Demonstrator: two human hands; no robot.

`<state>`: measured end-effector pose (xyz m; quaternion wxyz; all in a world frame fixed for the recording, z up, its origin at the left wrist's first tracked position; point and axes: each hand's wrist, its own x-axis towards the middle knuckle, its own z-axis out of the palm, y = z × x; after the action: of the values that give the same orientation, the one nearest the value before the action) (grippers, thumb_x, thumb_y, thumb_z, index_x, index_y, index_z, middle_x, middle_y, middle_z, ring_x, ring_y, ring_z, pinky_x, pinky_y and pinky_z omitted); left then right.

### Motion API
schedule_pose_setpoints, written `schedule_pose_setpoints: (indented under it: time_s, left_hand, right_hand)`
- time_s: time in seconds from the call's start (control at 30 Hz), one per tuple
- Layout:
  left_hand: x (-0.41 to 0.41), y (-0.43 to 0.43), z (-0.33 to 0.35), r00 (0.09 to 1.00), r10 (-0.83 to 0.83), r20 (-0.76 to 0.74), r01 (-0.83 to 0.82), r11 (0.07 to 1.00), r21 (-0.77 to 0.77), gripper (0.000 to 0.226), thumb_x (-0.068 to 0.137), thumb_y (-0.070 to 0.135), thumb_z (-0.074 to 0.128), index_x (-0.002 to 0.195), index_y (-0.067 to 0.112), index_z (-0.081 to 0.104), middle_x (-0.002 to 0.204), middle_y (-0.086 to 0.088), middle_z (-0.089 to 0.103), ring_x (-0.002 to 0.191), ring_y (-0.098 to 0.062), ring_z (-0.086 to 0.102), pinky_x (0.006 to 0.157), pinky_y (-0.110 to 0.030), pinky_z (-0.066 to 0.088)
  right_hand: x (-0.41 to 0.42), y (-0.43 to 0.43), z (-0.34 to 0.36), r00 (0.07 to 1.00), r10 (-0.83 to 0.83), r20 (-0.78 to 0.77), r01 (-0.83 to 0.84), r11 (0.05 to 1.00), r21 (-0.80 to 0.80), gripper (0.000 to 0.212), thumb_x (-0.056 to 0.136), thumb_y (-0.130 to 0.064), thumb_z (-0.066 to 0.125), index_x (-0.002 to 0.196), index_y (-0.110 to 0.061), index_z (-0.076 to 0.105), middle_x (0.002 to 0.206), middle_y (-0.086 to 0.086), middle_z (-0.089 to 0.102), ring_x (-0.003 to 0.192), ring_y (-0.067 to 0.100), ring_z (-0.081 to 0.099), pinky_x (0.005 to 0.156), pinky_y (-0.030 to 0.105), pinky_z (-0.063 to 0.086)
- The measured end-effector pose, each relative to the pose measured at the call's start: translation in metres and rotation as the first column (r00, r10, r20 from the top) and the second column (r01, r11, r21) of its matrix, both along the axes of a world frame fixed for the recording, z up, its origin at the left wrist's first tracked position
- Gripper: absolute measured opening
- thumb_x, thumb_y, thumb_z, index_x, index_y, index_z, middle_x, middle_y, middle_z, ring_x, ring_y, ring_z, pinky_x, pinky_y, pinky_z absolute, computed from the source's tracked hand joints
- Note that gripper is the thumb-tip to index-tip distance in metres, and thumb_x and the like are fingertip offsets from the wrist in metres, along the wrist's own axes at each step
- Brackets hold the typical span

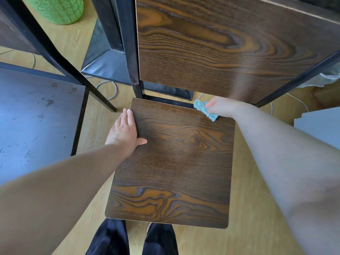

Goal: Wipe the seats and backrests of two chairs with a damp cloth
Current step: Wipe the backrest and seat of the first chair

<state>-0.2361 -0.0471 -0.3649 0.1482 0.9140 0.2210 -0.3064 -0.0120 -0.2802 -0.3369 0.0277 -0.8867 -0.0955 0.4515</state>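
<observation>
A chair with a brown wood-grain seat (174, 162) and matching backrest (220, 45) on a black metal frame stands right below me. My right hand (222, 107) is shut on a small teal cloth (205, 109) and presses it on the seat's far right corner, just under the backrest. My left hand (125, 131) lies flat on the seat's left edge, fingers together pointing away, thumb spread onto the wood. A second chair's dark seat (36, 122) is at the left, its black frame leg (73, 70) slanting across.
The floor is light wood (257, 218). A green patterned container (58, 8) stands at the top left. A black base (104, 57) sits behind the chair, with white cables (112, 89) on the floor. A pale grey object (320, 124) is at the right. My dark trouser legs (132, 238) show below.
</observation>
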Motion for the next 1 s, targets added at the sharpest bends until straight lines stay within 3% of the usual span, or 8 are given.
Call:
schedule_pose_setpoints:
  time_s: [0.03, 0.17, 0.37, 0.6, 0.87, 1.0]
  left_hand:
    - [0.000, 0.000, 0.000, 1.000, 0.001, 0.002, -0.001, 1.000, -0.003, 0.112, 0.089, 0.051, 0.064, 0.156, 0.009, -0.016, 0.166, -0.010, -0.011, 0.154, -0.027, -0.001, 0.122, -0.039, 0.013]
    - [-0.001, 0.001, -0.001, 1.000, 0.002, 0.006, -0.002, 1.000, -0.004, 0.112, 0.089, 0.051, 0.064, 0.156, 0.010, -0.016, 0.166, -0.009, -0.011, 0.154, -0.027, -0.001, 0.122, -0.039, 0.013]
    - [-0.002, 0.002, -0.004, 1.000, -0.008, 0.014, 0.008, 1.000, -0.008, 0.112, 0.089, 0.053, 0.062, 0.156, 0.009, -0.016, 0.166, -0.010, -0.012, 0.154, -0.027, -0.001, 0.122, -0.038, 0.014]
    - [0.000, 0.001, -0.003, 1.000, -0.004, -0.002, 0.004, 1.000, -0.012, 0.112, 0.090, 0.051, 0.063, 0.155, 0.009, -0.017, 0.166, -0.010, -0.013, 0.154, -0.027, -0.003, 0.122, -0.040, 0.013]
    - [0.000, 0.001, -0.001, 1.000, -0.008, -0.010, 0.008, 1.000, -0.009, 0.111, 0.091, 0.050, 0.062, 0.155, 0.007, -0.018, 0.166, -0.012, -0.014, 0.154, -0.027, -0.005, 0.123, -0.039, 0.011]
    - [0.000, 0.001, 0.000, 1.000, -0.008, -0.013, 0.008, 1.000, -0.015, 0.110, 0.091, 0.049, 0.063, 0.155, 0.006, -0.017, 0.166, -0.012, -0.014, 0.154, -0.027, -0.006, 0.123, -0.039, 0.010]
  right_hand:
    - [0.000, -0.003, 0.001, 1.000, 0.009, -0.002, -0.009, 1.000, 0.009, 0.036, 0.101, -0.021, 0.046, 0.135, -0.019, 0.058, 0.129, 0.007, 0.059, 0.116, 0.026, 0.057, 0.095, 0.037, 0.046]
    - [-0.008, -0.019, -0.002, 0.994, -0.032, 0.109, 0.017, 0.990, 0.137, 0.036, 0.100, -0.033, 0.057, 0.134, -0.042, 0.059, 0.143, -0.004, 0.052, 0.114, 0.017, 0.051, 0.085, 0.027, 0.044]
    - [-0.016, -0.027, -0.020, 0.970, -0.212, 0.116, 0.159, 0.922, 0.353, 0.035, 0.095, -0.026, 0.067, 0.127, -0.039, 0.066, 0.146, 0.001, 0.051, 0.128, 0.021, 0.049, 0.100, 0.031, 0.042]
    - [-0.007, -0.022, -0.018, 0.989, -0.121, 0.087, 0.095, 0.961, 0.258, 0.032, 0.097, -0.038, 0.061, 0.126, -0.050, 0.062, 0.146, -0.007, 0.051, 0.120, 0.017, 0.052, 0.080, 0.026, 0.043]
    - [-0.013, 0.009, -0.016, 0.994, -0.085, 0.064, 0.066, 0.966, 0.249, 0.031, 0.098, -0.041, 0.057, 0.128, -0.050, 0.060, 0.148, -0.008, 0.048, 0.121, 0.016, 0.050, 0.088, 0.026, 0.039]
    - [-0.019, 0.037, -0.016, 0.998, -0.039, 0.049, 0.026, 0.970, 0.241, 0.033, 0.100, -0.039, 0.053, 0.132, -0.046, 0.058, 0.141, -0.008, 0.052, 0.110, 0.013, 0.050, 0.089, 0.027, 0.040]
